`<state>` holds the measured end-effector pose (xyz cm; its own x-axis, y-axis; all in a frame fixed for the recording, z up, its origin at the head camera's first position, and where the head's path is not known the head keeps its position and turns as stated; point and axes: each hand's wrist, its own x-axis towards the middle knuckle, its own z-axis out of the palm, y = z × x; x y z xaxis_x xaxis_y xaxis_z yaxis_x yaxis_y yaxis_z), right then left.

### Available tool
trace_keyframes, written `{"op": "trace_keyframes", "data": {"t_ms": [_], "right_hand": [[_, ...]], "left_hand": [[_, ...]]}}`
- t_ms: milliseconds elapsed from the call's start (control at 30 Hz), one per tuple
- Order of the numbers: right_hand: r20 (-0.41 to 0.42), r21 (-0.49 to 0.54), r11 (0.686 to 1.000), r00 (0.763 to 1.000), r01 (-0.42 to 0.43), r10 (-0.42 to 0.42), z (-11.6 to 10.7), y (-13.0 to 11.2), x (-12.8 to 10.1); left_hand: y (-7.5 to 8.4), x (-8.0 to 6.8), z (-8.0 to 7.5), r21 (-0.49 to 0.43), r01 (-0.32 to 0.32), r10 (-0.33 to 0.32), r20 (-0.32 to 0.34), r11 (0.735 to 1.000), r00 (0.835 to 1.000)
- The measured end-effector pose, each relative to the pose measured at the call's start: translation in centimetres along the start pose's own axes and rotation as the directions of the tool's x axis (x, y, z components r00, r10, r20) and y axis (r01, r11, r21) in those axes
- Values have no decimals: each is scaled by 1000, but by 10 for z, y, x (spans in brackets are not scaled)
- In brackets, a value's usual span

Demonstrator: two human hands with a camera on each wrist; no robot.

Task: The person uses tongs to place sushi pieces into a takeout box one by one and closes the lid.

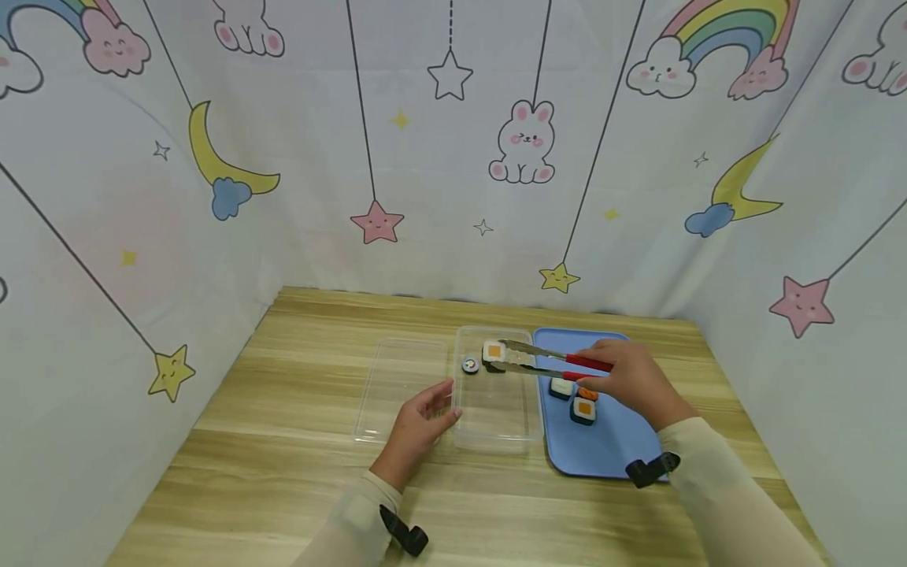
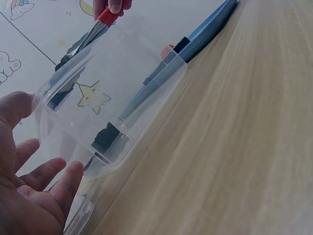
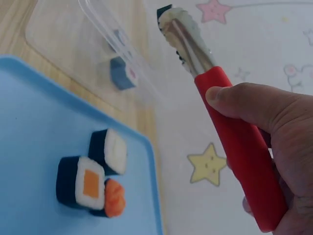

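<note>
My right hand (image 1: 623, 378) grips red-handled metal tongs (image 1: 549, 362). Their tips pinch a sushi roll with an orange centre (image 1: 494, 352) over the far end of a clear plastic box (image 1: 496, 429). A small dark roll (image 1: 471, 365) lies inside the box beside it. My left hand (image 1: 428, 409) rests with relaxed fingers against the box's near left wall. In the left wrist view the palm (image 2: 34, 191) lies open next to the box wall (image 2: 122, 93). The right wrist view shows the hand (image 3: 266, 142) wrapped round the tongs' handle (image 3: 237, 147).
A blue tray (image 1: 602, 449) right of the box carries three sushi pieces (image 1: 584, 409), seen closer in the right wrist view (image 3: 83, 183). A clear lid (image 1: 397, 386) lies left of the box. Patterned curtains close in the wooden table (image 1: 283, 472) on three sides.
</note>
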<state>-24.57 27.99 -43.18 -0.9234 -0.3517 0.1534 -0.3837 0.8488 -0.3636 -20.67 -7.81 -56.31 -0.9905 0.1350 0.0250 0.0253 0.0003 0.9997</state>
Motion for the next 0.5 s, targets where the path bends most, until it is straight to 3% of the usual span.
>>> {"op": "trace_keyframes", "data": {"t_ms": [233, 500], "right_hand": [[76, -58, 995, 994, 77, -72, 6, -18, 13], [163, -109, 990, 984, 94, -75, 13, -35, 28]], "left_hand": [[2, -1, 0, 17, -6, 6, 13, 1000, 1000], [2, 0, 0, 43, -4, 4, 4, 999, 1000]]}}
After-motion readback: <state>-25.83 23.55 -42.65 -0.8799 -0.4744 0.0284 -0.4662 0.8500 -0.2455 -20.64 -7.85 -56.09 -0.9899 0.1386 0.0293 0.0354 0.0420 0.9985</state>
